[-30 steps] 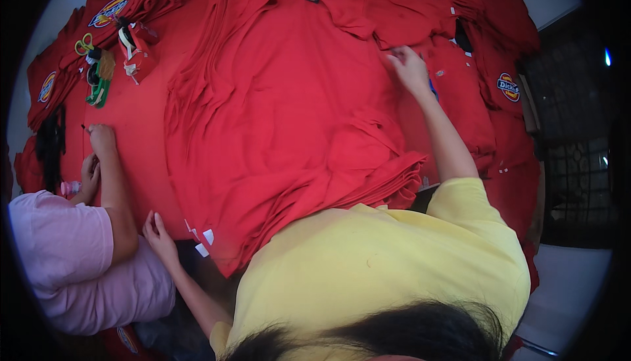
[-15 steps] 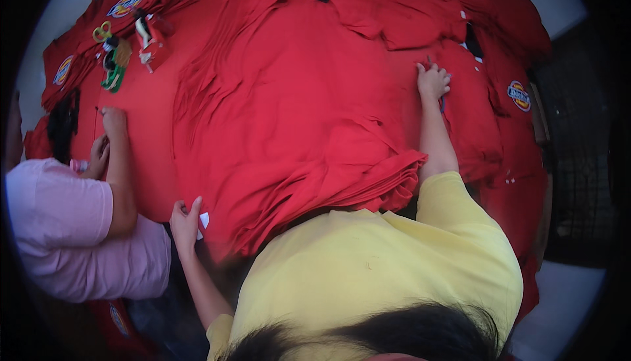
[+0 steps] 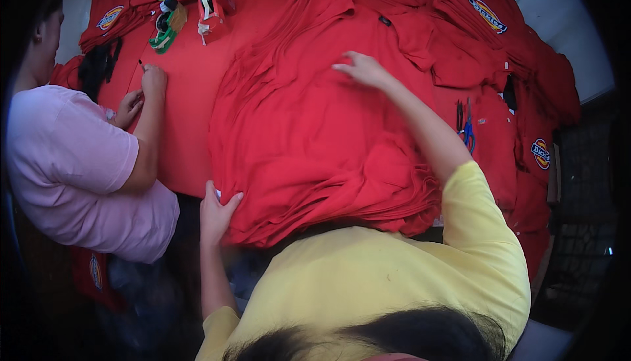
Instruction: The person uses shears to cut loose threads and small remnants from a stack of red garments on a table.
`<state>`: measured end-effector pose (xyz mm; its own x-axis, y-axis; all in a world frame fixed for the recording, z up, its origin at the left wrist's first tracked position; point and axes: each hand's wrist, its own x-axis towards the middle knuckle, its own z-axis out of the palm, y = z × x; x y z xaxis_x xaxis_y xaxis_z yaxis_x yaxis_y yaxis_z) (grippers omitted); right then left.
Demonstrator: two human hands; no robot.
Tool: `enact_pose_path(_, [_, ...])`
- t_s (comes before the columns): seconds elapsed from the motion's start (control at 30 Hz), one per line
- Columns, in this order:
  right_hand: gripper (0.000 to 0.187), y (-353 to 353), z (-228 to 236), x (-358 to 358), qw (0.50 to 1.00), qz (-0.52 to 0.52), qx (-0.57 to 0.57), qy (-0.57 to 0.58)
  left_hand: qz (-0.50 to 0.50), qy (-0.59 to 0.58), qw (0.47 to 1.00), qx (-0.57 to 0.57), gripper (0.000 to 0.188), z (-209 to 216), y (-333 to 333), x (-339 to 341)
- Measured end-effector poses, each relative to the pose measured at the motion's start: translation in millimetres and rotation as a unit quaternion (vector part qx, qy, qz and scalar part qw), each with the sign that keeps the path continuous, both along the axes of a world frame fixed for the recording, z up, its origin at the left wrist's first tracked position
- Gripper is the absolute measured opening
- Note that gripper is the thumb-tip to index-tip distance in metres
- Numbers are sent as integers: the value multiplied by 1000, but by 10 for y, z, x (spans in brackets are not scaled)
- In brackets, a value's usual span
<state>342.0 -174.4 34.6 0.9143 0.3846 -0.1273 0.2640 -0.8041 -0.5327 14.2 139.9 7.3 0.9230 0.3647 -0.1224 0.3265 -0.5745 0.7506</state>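
Observation:
A layered stack of red shirts [image 3: 309, 144] lies in front of me, its loose folds bunched toward my body. At the stack's near left corner is my left hand [image 3: 218, 216], thumb and forefinger spread apart with a small white tag [image 3: 218, 194] showing between them. My right hand [image 3: 365, 72] is over the upper part of the stack, fingers stretched out and nothing in them. Scissors with blue handles [image 3: 467, 131] lie on red cloth to the right, next to a slim dark tool [image 3: 459, 115].
A person in a pink shirt [image 3: 72, 144] works at the left, holding a thin dark pointed tool. Behind them stand a green tape dispenser [image 3: 164, 35] with yellow-handled scissors and a red holder [image 3: 211, 19]. More folded red garments [image 3: 526, 85] with patches line the far and right edges.
My right hand has left the blue-handled scissors and moved left over the shirt stack. My left hand has shifted up against the stack's corner. The whole view has swung slightly.

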Motion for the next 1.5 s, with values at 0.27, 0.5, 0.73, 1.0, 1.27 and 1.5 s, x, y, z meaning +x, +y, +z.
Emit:
enact_pose_path(0.27, [105, 2016, 0, 604, 991, -86, -99, 11, -182, -113, 977, 11, 46, 226, -543, -190])
enact_pose_path(0.5, [98, 2310, -201, 894, 968, -119, -212, 55, -80, -93, 988, 91, 59, 118, -612, -366])
enact_pose_path(0.73, [49, 2060, -183, 862, 978, -45, -202, 13, 57, -2, 975, -215, 79, -155, -449, -382])
enact_pose_path(1.0, [27, 1229, -212, 769, 922, -155, 333, -122, -5, -16, 931, -364, 56, -70, -428, -268])
enact_pose_path(1.27, [19, 618, 2193, 1256, 673, 132, 669, -286, -10, -208, 967, -148, 58, 1871, 64, 28])
enact_pose_path(1.5, [25, -378, 2670, 457, 651, 253, 696, -168, -131, -319, 778, 525, 64, 2863, -331, -350])
